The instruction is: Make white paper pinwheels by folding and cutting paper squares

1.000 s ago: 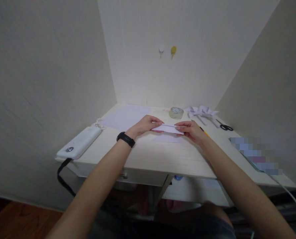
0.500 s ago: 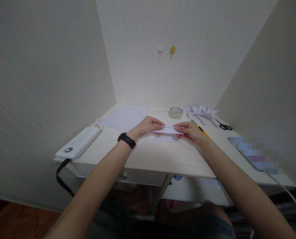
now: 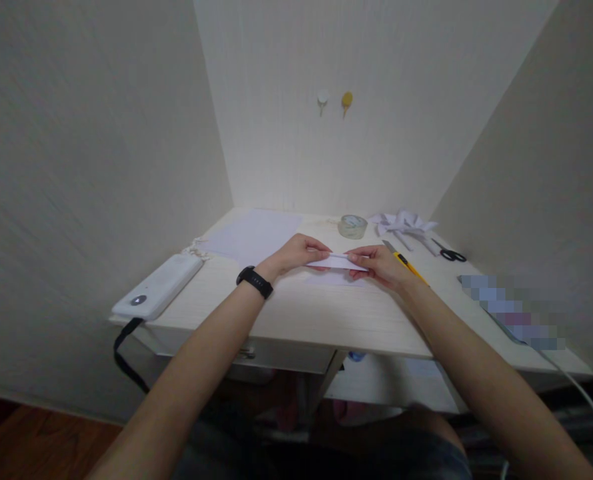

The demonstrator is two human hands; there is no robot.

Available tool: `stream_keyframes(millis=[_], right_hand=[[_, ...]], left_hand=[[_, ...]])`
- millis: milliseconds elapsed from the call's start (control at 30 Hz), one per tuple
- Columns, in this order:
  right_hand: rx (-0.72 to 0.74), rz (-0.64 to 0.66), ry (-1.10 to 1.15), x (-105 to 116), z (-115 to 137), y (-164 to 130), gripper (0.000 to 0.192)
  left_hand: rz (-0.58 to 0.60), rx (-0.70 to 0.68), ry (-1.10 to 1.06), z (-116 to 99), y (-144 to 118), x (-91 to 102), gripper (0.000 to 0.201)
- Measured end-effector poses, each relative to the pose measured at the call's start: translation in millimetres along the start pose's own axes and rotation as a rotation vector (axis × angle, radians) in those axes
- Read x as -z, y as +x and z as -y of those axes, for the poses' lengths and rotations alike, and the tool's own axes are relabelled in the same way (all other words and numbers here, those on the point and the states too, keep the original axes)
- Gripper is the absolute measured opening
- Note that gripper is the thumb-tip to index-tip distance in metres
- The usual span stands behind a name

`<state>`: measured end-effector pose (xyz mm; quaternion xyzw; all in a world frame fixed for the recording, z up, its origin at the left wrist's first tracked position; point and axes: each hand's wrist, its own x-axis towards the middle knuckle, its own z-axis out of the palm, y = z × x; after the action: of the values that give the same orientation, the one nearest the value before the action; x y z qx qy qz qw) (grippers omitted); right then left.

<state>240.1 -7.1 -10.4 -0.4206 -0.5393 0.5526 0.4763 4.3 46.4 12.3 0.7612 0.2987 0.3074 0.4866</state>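
Note:
A narrow piece of white paper (image 3: pixel 337 261), its far edge folded or rolled, is held just above the desk between both hands. My left hand (image 3: pixel 299 253), below a black wristwatch, pinches the left end with its thumb on top. The right end is gripped the same way by my right hand (image 3: pixel 379 263). Under the held paper lies another pale paper (image 3: pixel 334 279), partly covered. A yellow utility knife (image 3: pixel 410 268) lies beside my right hand, its lower end against the wrist in view.
White sheets (image 3: pixel 256 233) lie at the back left of the desk (image 3: pixel 296 320). Behind my hands stands a tape roll (image 3: pixel 353 227). Folded paper pieces (image 3: pixel 404 225) and black-handled scissors (image 3: pixel 451 255) are at the back right. A white device (image 3: pixel 159 287) sits on the left edge.
Both hands keep their pinch on the paper, almost still. The view has shifted very slightly, and more of the utility knife shows beside my right hand.

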Motion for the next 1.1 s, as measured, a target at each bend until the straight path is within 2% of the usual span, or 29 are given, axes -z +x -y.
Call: stream_keyframes(millis=[233, 367, 567, 867, 967, 1100], right_hand=[[-0.009, 0.008, 0.01, -0.1, 2.4, -1.7, 0.041], [-0.003, 0.002, -0.013, -3.9, 4.1, -3.4, 0.042], [0.046, -0.095, -0.122, -6.0, 2.3, -1.1, 0.041], [0.066, -0.083, -0.136, -5.0, 2.0, -1.0, 0.04], [0.089, -0.089, -0.124, -4.5, 2.8, -1.4, 0.046], [0.083, -0.09, -0.118, -2.3, 2.4, 0.4, 0.042]], left_hand=[[0.081, 0.061, -0.194, 1.2, -1.4, -3.4, 0.034], [0.06, 0.046, -0.154, 1.9, -0.9, -3.6, 0.03], [0.052, 0.057, -0.117, 4.1, 0.9, -3.9, 0.024], [0.035, 0.04, -0.08, 3.0, 0.8, -2.6, 0.021], [0.032, 0.036, -0.106, 0.9, -0.6, -3.0, 0.019], [0.073, 0.075, -0.192, -1.1, -1.6, -4.1, 0.021]])
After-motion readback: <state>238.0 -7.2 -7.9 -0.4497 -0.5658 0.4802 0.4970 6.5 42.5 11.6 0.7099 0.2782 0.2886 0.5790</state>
